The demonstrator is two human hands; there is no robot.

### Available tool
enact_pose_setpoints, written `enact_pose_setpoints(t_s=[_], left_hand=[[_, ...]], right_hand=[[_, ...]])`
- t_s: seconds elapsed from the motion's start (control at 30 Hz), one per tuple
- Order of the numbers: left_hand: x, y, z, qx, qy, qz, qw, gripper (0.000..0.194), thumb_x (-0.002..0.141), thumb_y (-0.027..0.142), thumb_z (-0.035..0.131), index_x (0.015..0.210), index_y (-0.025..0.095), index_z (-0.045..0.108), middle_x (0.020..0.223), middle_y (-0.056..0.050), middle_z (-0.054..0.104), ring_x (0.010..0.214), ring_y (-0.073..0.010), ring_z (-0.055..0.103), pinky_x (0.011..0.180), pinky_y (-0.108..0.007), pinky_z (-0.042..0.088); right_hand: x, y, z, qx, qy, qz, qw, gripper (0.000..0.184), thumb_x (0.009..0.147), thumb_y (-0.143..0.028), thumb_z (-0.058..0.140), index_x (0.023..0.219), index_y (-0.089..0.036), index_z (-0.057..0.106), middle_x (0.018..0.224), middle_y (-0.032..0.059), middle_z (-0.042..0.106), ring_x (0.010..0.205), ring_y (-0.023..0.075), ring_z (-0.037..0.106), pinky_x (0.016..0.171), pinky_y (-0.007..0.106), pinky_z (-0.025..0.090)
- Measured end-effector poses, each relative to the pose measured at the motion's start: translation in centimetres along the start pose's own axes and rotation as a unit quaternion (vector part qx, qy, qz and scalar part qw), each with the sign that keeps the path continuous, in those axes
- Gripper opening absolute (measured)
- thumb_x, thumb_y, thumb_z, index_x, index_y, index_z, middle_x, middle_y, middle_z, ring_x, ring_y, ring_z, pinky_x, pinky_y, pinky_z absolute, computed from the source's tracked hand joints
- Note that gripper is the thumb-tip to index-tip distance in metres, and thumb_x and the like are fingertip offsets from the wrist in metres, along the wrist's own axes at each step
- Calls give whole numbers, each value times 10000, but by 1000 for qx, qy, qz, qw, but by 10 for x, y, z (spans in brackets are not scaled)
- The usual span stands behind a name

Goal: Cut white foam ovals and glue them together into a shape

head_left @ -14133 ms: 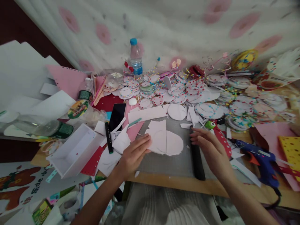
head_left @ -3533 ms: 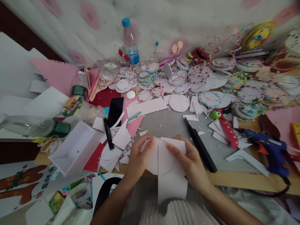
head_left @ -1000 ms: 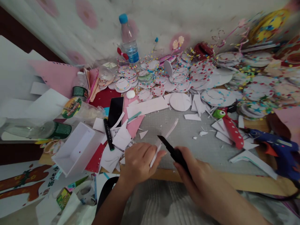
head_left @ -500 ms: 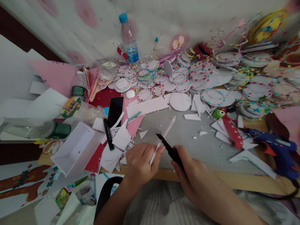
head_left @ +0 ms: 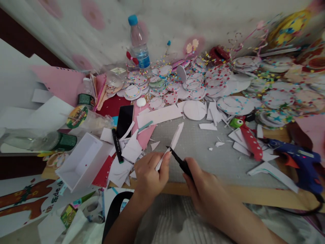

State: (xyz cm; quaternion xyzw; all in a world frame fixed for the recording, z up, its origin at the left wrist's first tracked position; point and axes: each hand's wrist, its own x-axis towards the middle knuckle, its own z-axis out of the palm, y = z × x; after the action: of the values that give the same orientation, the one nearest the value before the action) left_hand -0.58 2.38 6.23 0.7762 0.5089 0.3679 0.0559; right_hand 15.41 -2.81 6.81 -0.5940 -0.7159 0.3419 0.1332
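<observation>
Pinched in my left hand (head_left: 152,174) is a narrow white strip (head_left: 177,136), likely foam board or card, which slants up and away over the grey cutting mat (head_left: 193,149). My right hand (head_left: 203,186) is closed round the handle of a black utility knife (head_left: 181,162). The knife's dark blade points left and lies against or just over the strip, close to my left thumb. Whether the blade bites into the strip I cannot tell.
A blue glue gun (head_left: 302,159) and a red dotted piece (head_left: 251,140) lie at the right. Decorated white discs (head_left: 193,84) line the back beside a water bottle (head_left: 139,44). Leftward are a phone (head_left: 125,122), a black marker (head_left: 117,145) and a white box (head_left: 81,159).
Both hands have shifted slightly left. The strip has turned so its broader face shows, and the knife blade has moved left with my right hand.
</observation>
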Motion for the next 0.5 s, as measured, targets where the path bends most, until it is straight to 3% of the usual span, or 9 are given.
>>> enact_pose_setpoints(t_s=[0.2, 0.3, 0.4, 0.5], left_hand=[[0, -8, 1, -5, 32, -65, 997, 215, 869, 205, 580, 679, 150, 663, 561, -30, 656, 509, -130, 613, 541, -218, 425], [9, -29, -5, 22, 79, -167, 983, 282, 881, 274, 554, 679, 139, 695, 556, -50, 670, 507, -147, 613, 521, -226, 418], [20, -51, -15, -27, 133, -327, 935, 376, 860, 413, 564, 629, 139, 676, 529, -37, 652, 509, -157, 597, 467, -225, 401], [26, -60, -23, -226, 123, -441, 860, 432, 770, 545, 631, 585, 154, 631, 486, -2, 608, 441, -134, 552, 411, -215, 396]], right_hand=[[-5, 0, 15, -32, 34, -15, 999, 167, 924, -138, 317, 1036, -202, 423, 705, 43, 705, 528, 231, 691, 407, 274, 271], [-21, 9, 23, -34, 8, -23, 999, 235, 915, -126, 291, 1076, -198, 446, 693, 56, 719, 519, 245, 691, 404, 284, 330], [-31, 32, 23, -4, 33, 33, 999, 249, 960, -218, 275, 1148, -203, 437, 707, 58, 725, 563, 245, 706, 442, 283, 422], [-23, 65, 12, -78, 134, 148, 977, 355, 963, -415, 317, 1180, -170, 456, 685, 86, 691, 547, 292, 684, 464, 335, 458]])
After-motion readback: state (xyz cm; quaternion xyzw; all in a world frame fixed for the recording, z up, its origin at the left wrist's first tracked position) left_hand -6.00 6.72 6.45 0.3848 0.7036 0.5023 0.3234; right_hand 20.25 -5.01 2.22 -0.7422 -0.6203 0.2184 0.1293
